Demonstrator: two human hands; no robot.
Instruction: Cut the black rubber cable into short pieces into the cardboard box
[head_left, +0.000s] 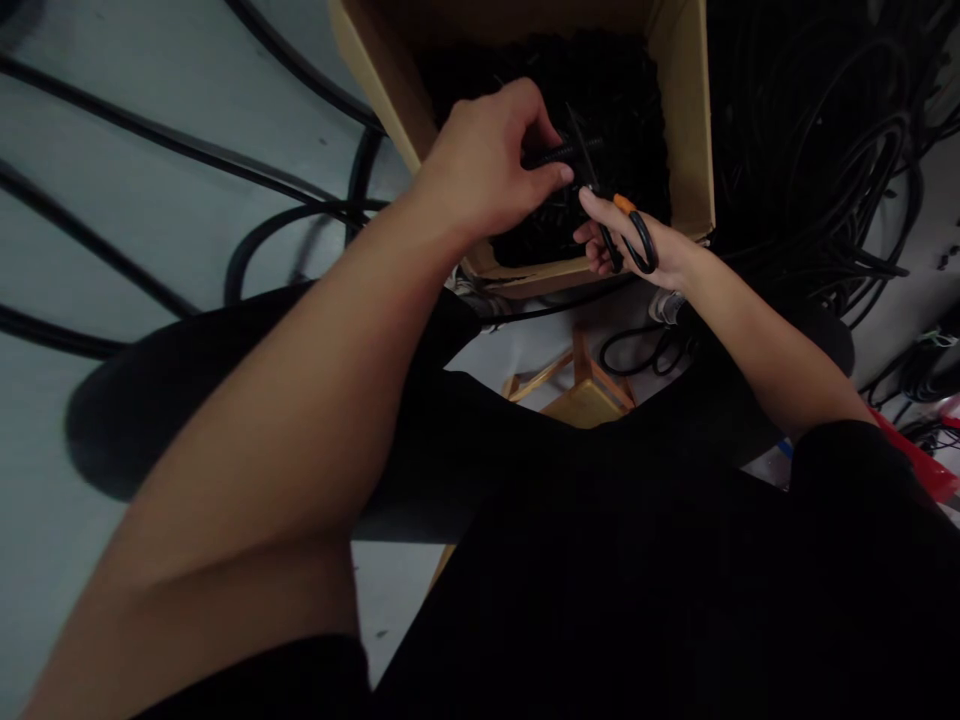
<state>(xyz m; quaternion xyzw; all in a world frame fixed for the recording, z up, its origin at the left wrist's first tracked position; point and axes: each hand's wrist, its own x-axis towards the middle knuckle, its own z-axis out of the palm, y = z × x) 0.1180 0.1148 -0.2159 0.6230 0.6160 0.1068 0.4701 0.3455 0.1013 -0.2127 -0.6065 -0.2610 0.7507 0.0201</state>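
Observation:
Over the cardboard box (694,130), my left hand (495,160) pinches a thin black ribbed tube (574,152) between thumb and fingers. The tube's free end points right, toward the scissors' blades. My right hand (622,240) is closed round the handles of a pair of scissors (637,235), black with an orange part. Their dark blades point up and away, close beside the tube; I cannot tell whether they touch it. Many small black pieces (630,100) fill the box below both hands, too dark to make out singly.
Thick black cables (150,130) run over the grey floor at left. A large heap of coiled black cable (817,170) lies right of the box. Between my legs stands a small wooden stool (585,400). Something red (915,460) lies at far right.

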